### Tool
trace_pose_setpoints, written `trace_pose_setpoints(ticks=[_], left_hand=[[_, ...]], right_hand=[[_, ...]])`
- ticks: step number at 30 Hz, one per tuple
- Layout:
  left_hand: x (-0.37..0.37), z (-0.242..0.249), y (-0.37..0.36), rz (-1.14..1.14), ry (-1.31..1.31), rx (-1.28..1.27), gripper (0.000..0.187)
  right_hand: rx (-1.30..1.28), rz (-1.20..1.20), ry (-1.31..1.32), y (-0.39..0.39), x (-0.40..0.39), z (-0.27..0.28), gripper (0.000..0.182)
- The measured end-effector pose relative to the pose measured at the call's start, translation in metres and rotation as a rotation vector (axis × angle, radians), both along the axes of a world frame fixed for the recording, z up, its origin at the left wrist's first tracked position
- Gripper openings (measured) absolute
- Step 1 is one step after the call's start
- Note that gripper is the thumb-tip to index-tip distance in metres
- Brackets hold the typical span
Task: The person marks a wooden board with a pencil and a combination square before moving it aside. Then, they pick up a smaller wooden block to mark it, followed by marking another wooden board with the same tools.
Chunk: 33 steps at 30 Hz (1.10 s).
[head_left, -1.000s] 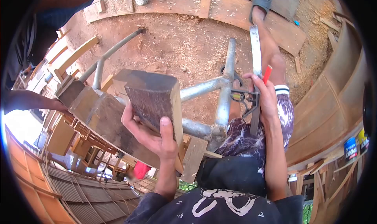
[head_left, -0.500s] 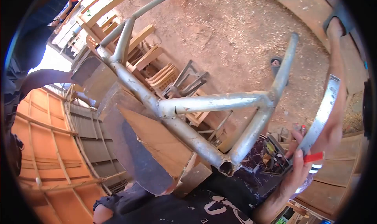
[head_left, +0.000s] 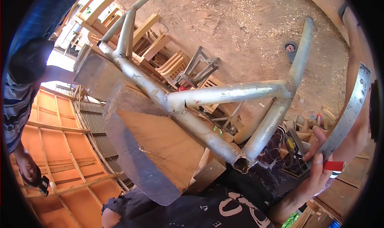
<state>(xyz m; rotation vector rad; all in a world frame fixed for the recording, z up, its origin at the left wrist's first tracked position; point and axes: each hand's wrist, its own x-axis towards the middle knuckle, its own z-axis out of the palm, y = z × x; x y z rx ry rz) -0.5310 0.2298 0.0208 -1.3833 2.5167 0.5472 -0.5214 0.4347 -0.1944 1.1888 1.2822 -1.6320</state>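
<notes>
My right hand (head_left: pixel 316 170) grips a steel ruler (head_left: pixel 347 108) with graduations, thumb pressed on its lower end. A small red flat piece (head_left: pixel 334 166) sticks out beside the thumb; I cannot tell whether it is part of the ruler. Close by is a dark, open-framed item holding something yellow (head_left: pixel 291 144), near my patterned shorts. A silver welded tube frame (head_left: pixel 228 93) runs across the middle, its open tube end (head_left: pixel 241 164) facing my black shirt. Under it stretches a large wooden slab (head_left: pixel 160 136) with a pale brown sloping face. My left hand is out of sight.
A person in a striped shirt (head_left: pixel 20 108) stands left, an arm (head_left: pixel 60 74) reaching to the slab's far end. Wooden chair parts (head_left: pixel 172 68) lie beyond the frame. Wood shavings cover the ground (head_left: pixel 240 32). My bare leg (head_left: pixel 354 48) extends at right; a sandalled foot (head_left: pixel 291 48) shows behind the frame.
The view has shifted, so frame, ruler and right hand sit further right. The grip on the ruler is unchanged. More of the person at left shows now, including the head.
</notes>
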Motion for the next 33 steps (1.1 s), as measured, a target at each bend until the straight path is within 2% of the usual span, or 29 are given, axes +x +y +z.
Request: trace_pose_setpoints(ticks=[3,7,11,14,16,17,19,20,22,23,24,25,26,28,29,31,33], left_hand=[[-0.013,-0.002,0.001,-0.083,0.057,0.019,0.097],[-0.015,-0.018,-0.021,-0.164,0.085,0.044,0.096],[-0.011,-0.05,-0.047,-0.337,0.231,0.127,0.095],[-0.007,-0.07,-0.062,-0.516,0.336,0.216,0.095],[-0.015,-0.072,-0.067,-0.655,0.347,0.203,0.092],[-0.021,-0.071,-0.064,-0.636,0.393,0.195,0.092],[-0.026,-0.061,-0.062,-0.722,0.274,0.16,0.085],[-0.021,-0.053,-0.066,-0.681,0.31,0.148,0.085],[-0.013,-0.042,-0.073,-0.853,0.396,0.26,0.084],[-0.008,-0.033,-0.071,-0.831,0.444,0.259,0.084],[-0.003,-0.018,-0.067,-1.026,0.415,0.367,0.079],[0.004,-0.008,-0.065,-1.222,0.376,0.468,0.075],[0.012,-0.006,-0.063,-1.206,0.412,0.459,0.075],[0.024,-0.01,-0.06,-1.16,0.422,0.775,0.067],[0.027,-0.013,-0.065,-1.153,0.449,0.777,0.067],[0.024,-0.022,-0.081,-1.077,0.48,1.063,0.064],[0.024,-0.031,-0.095,-0.8,0.583,1.443,0.067]], right_hand=[[0.029,0.019,-0.047,0.0,-0.002,-0.001,0.055],[0.056,-0.025,-0.047,-0.009,0.005,-0.007,0.053],[-0.032,-0.091,0.077,-0.008,0.0,-0.011,0.05],[0.007,-0.139,0.152,-0.015,-0.001,-0.007,0.049],[0.025,-0.196,0.146,-0.017,0.002,0.007,0.043],[0.03,-0.172,0.189,-0.017,0.002,0.018,0.043],[-0.07,-0.366,0.194,-0.018,0.003,0.041,0.036],[-0.107,-0.4,0.192,-0.019,0.003,0.055,0.031],[-0.201,-0.421,0.278,-0.023,0.002,0.083,0.031],[-0.269,-0.423,0.314,-0.029,-0.003,0.104,0.032],[-0.339,-0.414,0.372,-0.039,-0.009,0.124,0.027],[-0.388,-0.385,0.398,-0.04,-0.008,0.138,0.03],[-0.406,-0.377,0.42,-0.045,-0.007,0.15,0.032],[-0.419,-0.35,0.459,-0.055,-0.005,0.166,0.033],[-0.422,-0.362,0.446,-0.058,-0.003,0.17,0.035],[-0.435,-0.411,0.427,-0.068,0.0,0.178,0.037],[-0.458,-0.454,0.418,-0.076,-0.003,0.188,0.036]])
